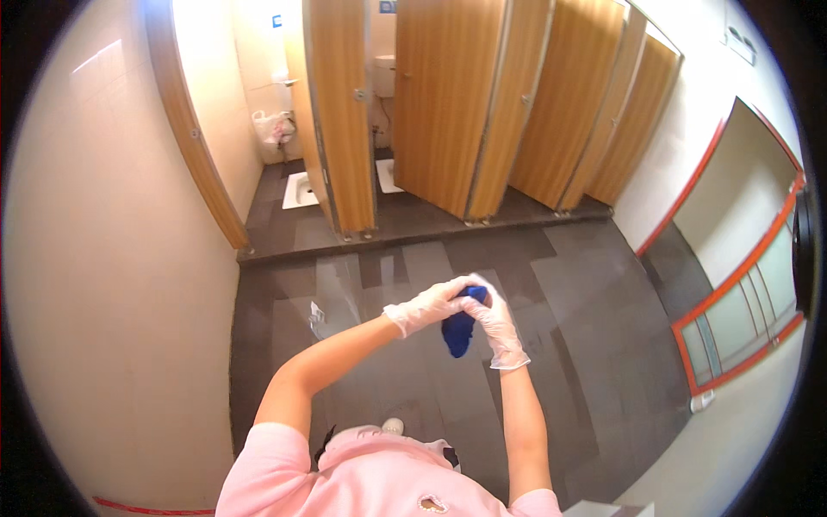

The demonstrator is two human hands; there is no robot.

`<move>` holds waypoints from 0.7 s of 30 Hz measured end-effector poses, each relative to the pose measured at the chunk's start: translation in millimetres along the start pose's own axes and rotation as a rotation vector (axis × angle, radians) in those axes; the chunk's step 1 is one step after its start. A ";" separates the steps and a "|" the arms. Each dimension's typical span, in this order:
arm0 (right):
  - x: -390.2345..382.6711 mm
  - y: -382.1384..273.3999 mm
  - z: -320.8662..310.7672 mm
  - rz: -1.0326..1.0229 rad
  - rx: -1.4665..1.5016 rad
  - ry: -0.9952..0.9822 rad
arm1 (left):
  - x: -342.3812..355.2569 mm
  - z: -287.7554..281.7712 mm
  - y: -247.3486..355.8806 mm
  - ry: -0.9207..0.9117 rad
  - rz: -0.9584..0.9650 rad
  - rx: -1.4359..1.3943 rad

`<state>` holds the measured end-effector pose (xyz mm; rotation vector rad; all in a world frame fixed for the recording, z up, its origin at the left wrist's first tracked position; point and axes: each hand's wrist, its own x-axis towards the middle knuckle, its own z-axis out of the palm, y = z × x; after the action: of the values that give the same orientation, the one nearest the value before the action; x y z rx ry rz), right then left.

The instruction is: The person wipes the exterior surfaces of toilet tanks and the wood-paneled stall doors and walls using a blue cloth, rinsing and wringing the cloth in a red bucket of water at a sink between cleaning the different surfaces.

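In the middle of the head view, my two hands, in thin translucent white gloves, are together in front of my body on a bundled dark blue cloth (457,335). My left hand (439,301) grips its top from the left side. My right hand (494,324) holds it from the right, fingers meeting those of my left hand at the top. The cloth's lower end hangs below the fingers.
Wooden stall doors (438,95) line a raised tiled step (425,233) ahead, with white squat toilets (301,188) inside. A pale wall (103,258) stands on my left. At right is an open red-framed glazed door (736,306). The grey floor (586,388) looks glossy.
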<state>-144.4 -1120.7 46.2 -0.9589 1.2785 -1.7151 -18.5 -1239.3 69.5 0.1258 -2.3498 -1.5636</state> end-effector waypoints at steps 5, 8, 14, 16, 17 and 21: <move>102.8 16.8 48.9 0.221 -0.045 -0.209 | -13.7 -102.5 -47.4 0.288 -0.102 0.104; 156.9 34.0 39.2 0.132 -0.223 -0.219 | 3.7 -139.5 -63.2 0.211 -0.299 -0.228; 267.4 63.6 -16.6 -0.026 -0.565 -0.159 | 104.5 -187.7 -146.9 0.336 -0.255 0.168; 299.6 57.0 -34.9 -0.099 -0.599 -0.106 | 150.3 -192.7 -173.3 0.452 -0.126 0.420; 317.4 55.1 -44.1 -0.177 -0.640 -0.040 | 177.4 -192.9 -182.0 0.571 -0.052 0.479; 392.1 44.7 -36.6 -0.537 -0.777 -0.043 | 270.4 -177.7 -241.1 1.217 0.031 -0.218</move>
<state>-333.4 -1469.1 41.4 -1.9137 1.8198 -1.5469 -244.0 -1558.6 -30.5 0.7381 -1.2106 -1.1587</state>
